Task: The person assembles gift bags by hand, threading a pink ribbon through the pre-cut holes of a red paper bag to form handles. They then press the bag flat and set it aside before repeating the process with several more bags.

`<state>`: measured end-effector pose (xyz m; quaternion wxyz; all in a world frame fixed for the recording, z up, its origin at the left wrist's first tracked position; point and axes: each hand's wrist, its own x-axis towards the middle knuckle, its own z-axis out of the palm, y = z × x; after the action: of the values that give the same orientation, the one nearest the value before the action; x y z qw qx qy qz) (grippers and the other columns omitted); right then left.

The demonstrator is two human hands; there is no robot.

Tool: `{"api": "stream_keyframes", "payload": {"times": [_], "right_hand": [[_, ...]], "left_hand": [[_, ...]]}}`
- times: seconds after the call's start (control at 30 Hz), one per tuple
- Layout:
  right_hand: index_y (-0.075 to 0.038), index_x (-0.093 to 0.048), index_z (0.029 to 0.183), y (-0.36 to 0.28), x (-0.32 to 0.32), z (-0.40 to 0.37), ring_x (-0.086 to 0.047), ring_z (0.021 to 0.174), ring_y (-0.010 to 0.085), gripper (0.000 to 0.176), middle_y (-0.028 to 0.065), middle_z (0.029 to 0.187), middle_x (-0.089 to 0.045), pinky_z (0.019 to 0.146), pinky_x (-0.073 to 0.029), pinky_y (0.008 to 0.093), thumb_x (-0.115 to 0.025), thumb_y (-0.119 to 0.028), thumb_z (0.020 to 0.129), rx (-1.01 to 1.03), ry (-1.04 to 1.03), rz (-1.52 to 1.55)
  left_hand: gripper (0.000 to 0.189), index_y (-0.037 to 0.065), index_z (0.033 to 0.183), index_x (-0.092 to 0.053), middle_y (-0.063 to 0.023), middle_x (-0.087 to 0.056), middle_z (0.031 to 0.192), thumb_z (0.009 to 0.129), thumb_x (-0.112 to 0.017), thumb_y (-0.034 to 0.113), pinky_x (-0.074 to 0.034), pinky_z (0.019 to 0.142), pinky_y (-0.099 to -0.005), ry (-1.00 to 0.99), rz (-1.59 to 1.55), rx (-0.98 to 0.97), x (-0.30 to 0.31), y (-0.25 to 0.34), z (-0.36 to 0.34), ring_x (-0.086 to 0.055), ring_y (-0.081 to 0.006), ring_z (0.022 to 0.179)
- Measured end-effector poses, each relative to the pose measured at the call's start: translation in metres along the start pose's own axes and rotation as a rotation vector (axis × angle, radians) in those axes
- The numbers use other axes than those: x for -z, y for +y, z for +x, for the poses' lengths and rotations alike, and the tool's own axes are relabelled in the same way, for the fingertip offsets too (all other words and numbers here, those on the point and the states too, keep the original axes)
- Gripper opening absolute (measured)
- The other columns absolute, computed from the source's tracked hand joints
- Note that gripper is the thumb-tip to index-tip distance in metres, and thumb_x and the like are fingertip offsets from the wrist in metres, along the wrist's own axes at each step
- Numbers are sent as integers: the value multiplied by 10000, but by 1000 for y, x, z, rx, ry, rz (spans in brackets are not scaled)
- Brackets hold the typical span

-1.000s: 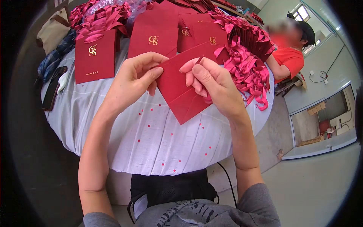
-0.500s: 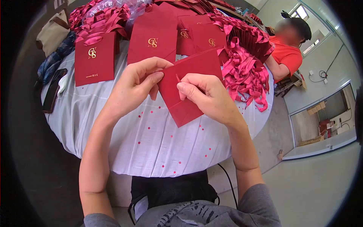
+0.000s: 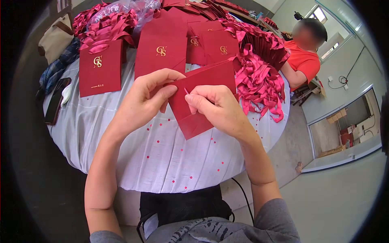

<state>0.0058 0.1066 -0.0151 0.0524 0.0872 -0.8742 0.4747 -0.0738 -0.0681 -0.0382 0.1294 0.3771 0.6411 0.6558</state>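
A dark red paper gift bag (image 3: 195,124) is held tilted above the table in front of me. My left hand (image 3: 150,95) pinches its upper left edge between thumb and fingers. Over the bag's face, my right hand (image 3: 221,106) is closed, with thumb and index finger gripping a thin pinkish-red ribbon (image 3: 186,90). Only a short piece of the ribbon shows; the rest is hidden by the fingers. Behind the hands stands a larger red bag (image 3: 160,38) with gold letters.
On the white tablecloth (image 3: 133,170) lie small red dots. A finished-looking bag with a ribbon handle (image 3: 100,73) stands left, near a phone (image 3: 56,101). Loose ribbons (image 3: 261,83) pile up at right. A person in an orange-red shirt (image 3: 302,60) sits beyond.
The view has shifted slightly, so everything sits a little lower and further left. My right hand has moved slightly downward over the bag; my left hand keeps its hold.
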Motion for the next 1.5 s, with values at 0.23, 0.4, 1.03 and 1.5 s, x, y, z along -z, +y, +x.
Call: {"api": "stream_keyframes", "payload": {"times": [0.23,0.4,1.03,1.5], "right_hand": [[32,-559,636,-3,-4,-1,-460,524,85,270,50,530,-505,504,-375,280,-531,-129,851,-31,73,73],[36,-545,623,-2,-5,-1,-443,508,74,274,44,512,-485,476,-350,280,-534,-125,844,-75,75,115],[-16,-505,625,-6,-3,-4,-387,572,20,275,-39,595,-466,504,-297,207,-512,-97,889,-112,56,159],[51,-506,643,-6,-12,-3,-403,476,98,262,123,516,-441,462,-341,308,-540,-113,844,-50,195,16]], "left_hand": [[256,-18,1053,-586,-27,-644,867,799,-601,-47,-399,563,-196,49,40,-90,-5,-3,0,-485,-32,641],[246,-17,1019,-588,-37,-647,880,777,-619,-46,-395,562,-196,69,106,-117,-8,-2,-2,-485,-33,637],[224,-19,989,-592,-33,-651,872,768,-609,-49,-383,527,-192,82,58,-94,-7,-1,-2,-471,-26,583],[246,-9,1000,-566,-48,-637,833,762,-586,-70,-406,543,-213,106,189,-130,-12,7,-7,-506,-51,614]]}}
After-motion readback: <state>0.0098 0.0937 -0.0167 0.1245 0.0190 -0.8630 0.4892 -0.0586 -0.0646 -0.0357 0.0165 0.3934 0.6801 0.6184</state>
